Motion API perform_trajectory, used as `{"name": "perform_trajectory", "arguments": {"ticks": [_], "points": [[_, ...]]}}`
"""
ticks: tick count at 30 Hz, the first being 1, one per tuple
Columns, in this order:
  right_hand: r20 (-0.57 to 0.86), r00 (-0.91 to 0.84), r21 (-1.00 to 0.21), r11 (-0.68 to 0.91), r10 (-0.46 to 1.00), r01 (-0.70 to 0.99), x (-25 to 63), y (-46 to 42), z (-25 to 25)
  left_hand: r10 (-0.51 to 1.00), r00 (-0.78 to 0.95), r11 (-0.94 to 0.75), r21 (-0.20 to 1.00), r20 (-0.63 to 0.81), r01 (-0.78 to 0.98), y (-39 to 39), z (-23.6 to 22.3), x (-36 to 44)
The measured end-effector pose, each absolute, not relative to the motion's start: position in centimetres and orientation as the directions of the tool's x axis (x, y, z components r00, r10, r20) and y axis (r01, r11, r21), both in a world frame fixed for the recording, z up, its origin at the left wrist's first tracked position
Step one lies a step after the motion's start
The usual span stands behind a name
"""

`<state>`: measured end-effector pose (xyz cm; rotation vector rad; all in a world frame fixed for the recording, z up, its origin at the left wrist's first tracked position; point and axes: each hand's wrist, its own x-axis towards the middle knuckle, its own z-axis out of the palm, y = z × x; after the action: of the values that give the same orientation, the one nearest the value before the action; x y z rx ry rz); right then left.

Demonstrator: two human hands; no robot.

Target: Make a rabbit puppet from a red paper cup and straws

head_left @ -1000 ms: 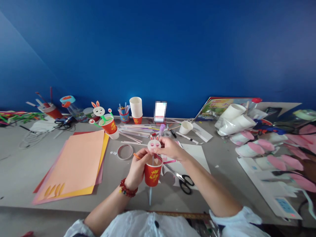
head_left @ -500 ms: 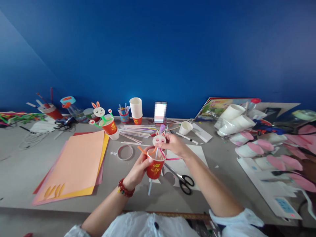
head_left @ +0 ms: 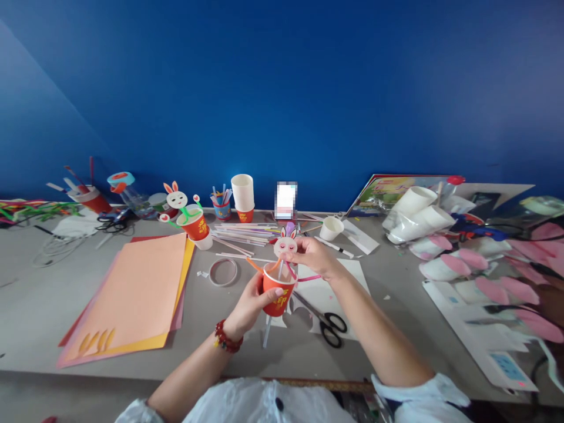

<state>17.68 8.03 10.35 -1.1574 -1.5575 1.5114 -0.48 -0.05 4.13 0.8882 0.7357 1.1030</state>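
Observation:
A red paper cup (head_left: 274, 288) with yellow lettering is gripped by my left hand (head_left: 252, 298), its fingers wrapped round the side. An orange strip and a pink strip stick out over the rim, and a pale straw (head_left: 267, 332) comes out below the cup's base. Above the opening is a white paper rabbit head (head_left: 285, 247) with upright ears, pinched at its right and lower edge by my right hand (head_left: 314, 257). Scissors (head_left: 330, 326) with black handles lie on the white paper (head_left: 352, 282) right of the cup.
A finished-looking rabbit cup (head_left: 194, 226) stands left of several loose straws (head_left: 247, 233). Stacked coloured paper (head_left: 145, 288) lies at left, with a tape roll (head_left: 223, 272) beside it. White cups (head_left: 418, 217) lie at right, near a power strip (head_left: 506, 367). A blue wall (head_left: 282, 106) rises behind.
The red cup has turned slightly in my left hand, so its lettering shows differently, and my left thumb sits a little lower and further right. The rabbit head has shifted slightly right.

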Motion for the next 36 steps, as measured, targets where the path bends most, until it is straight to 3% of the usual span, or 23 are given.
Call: {"name": "perform_trajectory", "arguments": {"ticks": [8, 18, 25, 31, 36], "points": [[-0.115, -0.417, -0.981, -0.037, 0.901, 0.190, 17.9, 8.1, 10.8, 0.957, 0.284, 0.182, 0.887, -0.060, -0.425, 0.0, 3.3, -0.4], [-0.125, -0.323, -0.939, -0.006, 0.938, 0.345, 17.2, 8.2, 11.2, 0.959, 0.278, 0.174, 0.888, -0.054, -0.427, 0.0, 3.1, -0.4], [-0.165, -0.506, -0.983, -0.099, 0.847, 0.156, 18.0, 8.3, 11.0, 0.960, 0.278, 0.171, 0.872, -0.042, -0.458, 0.0, 2.8, -0.4], [-0.160, -0.428, -0.977, -0.081, 0.890, 0.196, 17.7, 8.3, 10.5, 0.960, 0.272, 0.181, 0.879, -0.061, -0.441, 0.0, 2.7, -0.3], [-0.120, -0.545, -0.991, -0.066, 0.830, 0.118, 18.5, 8.3, 10.9, 0.965, 0.260, 0.166, 0.864, -0.042, -0.475, 0.1, 2.7, -0.3]]}}
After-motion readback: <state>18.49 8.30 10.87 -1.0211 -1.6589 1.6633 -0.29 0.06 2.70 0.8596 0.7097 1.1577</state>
